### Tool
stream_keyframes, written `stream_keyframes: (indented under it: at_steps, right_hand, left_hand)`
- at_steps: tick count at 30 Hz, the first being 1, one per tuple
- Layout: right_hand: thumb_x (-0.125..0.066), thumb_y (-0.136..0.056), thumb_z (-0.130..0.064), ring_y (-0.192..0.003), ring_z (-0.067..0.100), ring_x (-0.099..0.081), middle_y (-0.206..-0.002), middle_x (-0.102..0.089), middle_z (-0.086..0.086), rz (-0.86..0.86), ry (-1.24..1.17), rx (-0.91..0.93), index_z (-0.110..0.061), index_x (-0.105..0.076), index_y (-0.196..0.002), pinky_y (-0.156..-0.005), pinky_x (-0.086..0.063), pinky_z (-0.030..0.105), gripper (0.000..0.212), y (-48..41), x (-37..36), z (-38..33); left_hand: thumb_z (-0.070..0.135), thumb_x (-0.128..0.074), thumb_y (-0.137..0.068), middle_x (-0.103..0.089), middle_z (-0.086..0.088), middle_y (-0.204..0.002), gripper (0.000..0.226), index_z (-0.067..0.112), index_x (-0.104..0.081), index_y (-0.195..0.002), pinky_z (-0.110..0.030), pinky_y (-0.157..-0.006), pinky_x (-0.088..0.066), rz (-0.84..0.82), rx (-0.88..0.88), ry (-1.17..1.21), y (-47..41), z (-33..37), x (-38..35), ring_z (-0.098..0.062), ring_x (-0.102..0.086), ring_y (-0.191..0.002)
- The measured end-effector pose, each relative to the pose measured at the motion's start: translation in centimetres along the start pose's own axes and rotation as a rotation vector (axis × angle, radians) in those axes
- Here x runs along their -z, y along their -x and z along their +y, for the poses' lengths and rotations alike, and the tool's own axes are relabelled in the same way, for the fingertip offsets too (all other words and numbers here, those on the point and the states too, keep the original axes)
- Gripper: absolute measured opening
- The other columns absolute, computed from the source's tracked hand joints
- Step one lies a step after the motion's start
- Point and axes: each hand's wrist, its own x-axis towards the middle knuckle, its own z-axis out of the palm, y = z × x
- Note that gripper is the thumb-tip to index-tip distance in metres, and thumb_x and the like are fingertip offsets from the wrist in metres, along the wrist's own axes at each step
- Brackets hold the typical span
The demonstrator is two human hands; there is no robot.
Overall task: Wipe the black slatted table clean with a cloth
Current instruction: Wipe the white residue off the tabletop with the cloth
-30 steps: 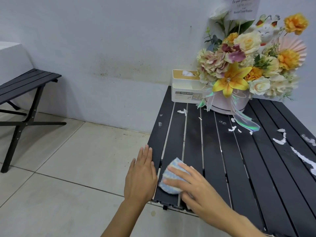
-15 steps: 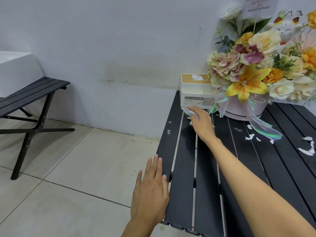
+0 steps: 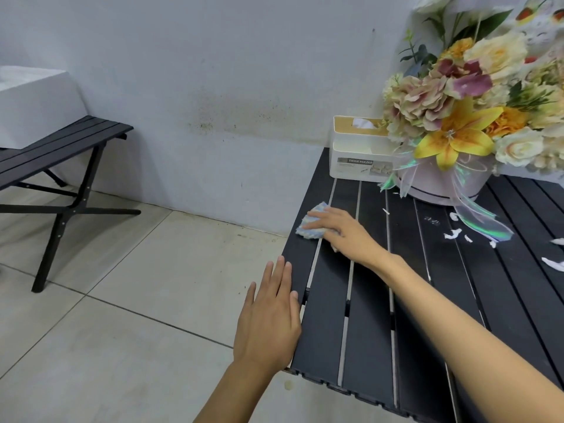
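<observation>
The black slatted table (image 3: 369, 337) fills the right half of the view. My right hand (image 3: 345, 230) presses a blue-and-white cloth (image 3: 312, 225) flat on the table's left slats, about halfway up. The cloth sticks out to the left from under the fingers. My left hand (image 3: 270, 315) rests flat with fingers apart against the table's left edge, nearer to me, holding nothing. White scraps (image 3: 453, 235) lie on the slats to the right.
A white tissue holder (image 3: 357, 151) stands at the table's far left corner beside a flower arrangement in a pale round box (image 3: 448, 184). More white scraps (image 3: 552, 262) lie at the right edge. A second black slatted table (image 3: 58, 148) with a white box stands left.
My right hand swept the cloth from the near left edge up to the tissue holder, then back toward me and left. The left hand stayed at the table's edge.
</observation>
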Motion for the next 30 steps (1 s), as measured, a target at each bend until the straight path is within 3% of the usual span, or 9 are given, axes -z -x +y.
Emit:
stream_keyframes:
  at_steps: [5, 7, 9, 12, 14, 18, 21, 28, 30]
  right_hand:
    - [-0.041, -0.088, 0.0, -0.13, 0.007, -0.04, -0.127, -0.057, -0.016, -0.074, -0.209, -0.012, -0.028, -0.07, -0.105, -0.112, -0.028, 0.029, 0.045, 4.1, 0.4, -2.1]
    - [-0.041, -0.09, 0.002, -0.119, 0.014, -0.054, -0.12, -0.064, -0.015, -0.027, -0.451, -0.103, -0.026, -0.072, -0.103, -0.104, -0.042, 0.034, 0.043, 4.0, 2.0, -2.6]
    - [-0.04, -0.089, 0.003, -0.107, 0.002, -0.059, -0.115, -0.066, -0.013, 0.118, -0.607, -0.2, -0.027, -0.071, -0.103, -0.094, -0.047, 0.022, 0.045, 2.7, 3.9, -2.6]
    - [-0.038, -0.09, 0.0, -0.098, 0.001, -0.055, -0.113, -0.064, -0.005, 0.314, -0.527, -0.294, -0.028, -0.067, -0.105, -0.081, -0.04, 0.004, 0.043, 0.2, 6.1, -0.4]
    - [-0.038, -0.092, -0.004, -0.109, 0.011, -0.053, -0.12, -0.062, -0.001, 0.335, -0.362, -0.331, -0.024, -0.066, -0.111, -0.082, -0.037, 0.008, 0.039, -1.1, 6.2, 2.3]
    - [-0.038, -0.091, -0.02, -0.133, 0.023, -0.036, -0.14, -0.048, 0.01, 0.162, 0.057, -0.351, -0.018, -0.057, -0.127, -0.11, -0.023, 0.026, 0.041, -2.9, 3.5, 7.0]
    - [-0.035, -0.09, -0.022, -0.138, 0.024, -0.03, -0.144, -0.044, 0.008, 0.163, 0.199, -0.272, -0.02, -0.057, -0.128, -0.113, -0.017, 0.034, 0.043, -3.2, 2.7, 7.5]
    - [-0.033, -0.078, -0.024, -0.132, -0.001, -0.031, -0.136, -0.048, -0.019, -0.04, -0.082, -0.003, -0.031, -0.066, -0.115, -0.111, -0.02, 0.015, 0.05, 6.3, 2.7, 1.4]
    - [-0.038, -0.079, -0.019, -0.125, -0.002, -0.044, -0.129, -0.056, -0.022, -0.114, -0.234, -0.005, -0.031, -0.068, -0.11, -0.108, -0.03, 0.017, 0.045, 7.9, 4.0, 0.6]
  left_hand:
    - [0.043, 0.021, -0.074, 0.009, 0.01, -0.156, 0.08, 0.022, 0.002, -0.149, -0.03, -0.116, 0.0, -0.049, -0.002, 0.005, 0.0, 0.5, 0.6, -0.006, 0.009, -0.143]
    - [0.035, -0.003, -0.094, -0.005, 0.007, -0.157, 0.058, 0.018, -0.01, -0.149, -0.034, -0.116, 0.001, -0.079, 0.022, 0.057, -0.8, 0.8, 1.6, -0.008, -0.005, -0.143]
    - [0.021, -0.025, -0.099, -0.022, 0.005, -0.152, 0.047, 0.017, -0.024, -0.145, -0.036, -0.117, -0.002, -0.058, 0.023, 0.16, -2.5, 1.1, 2.6, -0.01, -0.024, -0.138]
    - [0.02, -0.025, -0.1, -0.011, 0.004, -0.156, 0.049, 0.016, -0.014, -0.148, -0.035, -0.116, -0.003, -0.09, -0.038, 0.19, -5.8, 1.3, 2.6, -0.012, -0.011, -0.143]
    - [0.024, -0.019, -0.102, 0.0, 0.003, -0.158, 0.05, 0.015, -0.007, -0.149, -0.035, -0.116, -0.002, -0.167, -0.078, 0.13, -7.4, 1.3, 1.7, -0.012, 0.003, -0.144]
    - [0.028, -0.014, -0.101, 0.009, 0.006, -0.157, 0.051, 0.017, 0.0, -0.149, -0.033, -0.117, 0.0, -0.11, -0.106, 0.053, -8.2, 0.9, -0.3, -0.008, 0.012, -0.142]
    - [0.029, -0.012, -0.101, 0.01, 0.008, -0.156, 0.051, 0.018, 0.002, -0.149, -0.033, -0.118, -0.001, -0.074, -0.111, 0.014, -8.8, 0.7, -0.8, -0.007, 0.013, -0.142]
    - [0.029, -0.012, -0.101, 0.009, 0.007, -0.156, 0.051, 0.018, 0.001, -0.149, -0.032, -0.117, -0.004, -0.071, -0.106, 0.01, -9.6, 0.9, -1.0, -0.007, 0.013, -0.142]
    - [0.029, -0.012, -0.101, 0.009, 0.007, -0.156, 0.051, 0.018, 0.001, -0.149, -0.032, -0.117, -0.005, -0.061, -0.102, 0.0, -9.8, 0.9, -1.0, -0.007, 0.013, -0.142]
